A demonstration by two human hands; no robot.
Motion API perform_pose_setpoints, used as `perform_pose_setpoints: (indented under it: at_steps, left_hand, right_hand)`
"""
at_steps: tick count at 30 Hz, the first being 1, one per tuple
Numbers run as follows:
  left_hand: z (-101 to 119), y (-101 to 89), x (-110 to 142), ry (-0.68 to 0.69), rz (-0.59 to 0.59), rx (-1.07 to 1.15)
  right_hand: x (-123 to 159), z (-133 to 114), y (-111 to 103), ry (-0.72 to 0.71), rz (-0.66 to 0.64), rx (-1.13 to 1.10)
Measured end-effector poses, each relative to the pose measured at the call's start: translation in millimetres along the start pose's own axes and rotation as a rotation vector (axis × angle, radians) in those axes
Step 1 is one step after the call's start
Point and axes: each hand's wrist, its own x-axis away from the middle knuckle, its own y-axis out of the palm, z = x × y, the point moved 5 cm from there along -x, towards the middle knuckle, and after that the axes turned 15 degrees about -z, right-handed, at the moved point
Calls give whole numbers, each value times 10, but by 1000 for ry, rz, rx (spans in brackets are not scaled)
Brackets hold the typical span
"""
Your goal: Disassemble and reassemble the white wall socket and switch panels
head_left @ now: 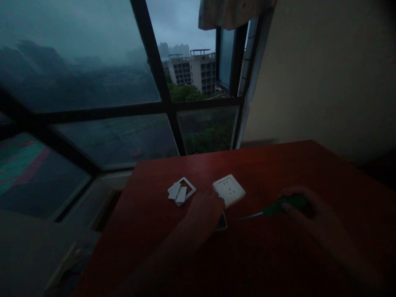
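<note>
Nearby lay white plates (181,195). Our left hand (204,209), grip unclear, overlapped a pale-rimmed piece (222,223). Our right hand (314,213) clasped a screwdriver (272,208).

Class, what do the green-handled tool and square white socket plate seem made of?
Green-handled tool: shaft likely shiny metal, from its gleam; handle perhaps plastic or rubber, from its solid green, finish unclear. Square white socket plate: probably smooth plastic, being evenly pale.

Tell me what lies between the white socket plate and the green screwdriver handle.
In the head view, only red tabletop shows between the white socket plate and the green screwdriver handle.
</note>
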Motion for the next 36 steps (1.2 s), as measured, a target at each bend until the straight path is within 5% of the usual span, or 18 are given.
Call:
perform_pose_setpoints:
  at_steps: [17,23,27,30,36]
  left_hand:
    - [20,-139,54,-1,6,4]
    - [-324,-248,364,-99,163,190]
    - [-779,46,776,-295,353,418]
    - [-1019,439,1085,-380,364,502]
    - [-1240,983,1543,-542,480,361]
  right_hand:
    - [5,-91,79,-45,-14,0]
    - [-6,-83,88,-30,-21,9]
    - [-11,-81,101,-19,-25,-4]
    - [-18,-98,101,-5,6,-9]
    - [-71,-254,166,-27,75,-80]
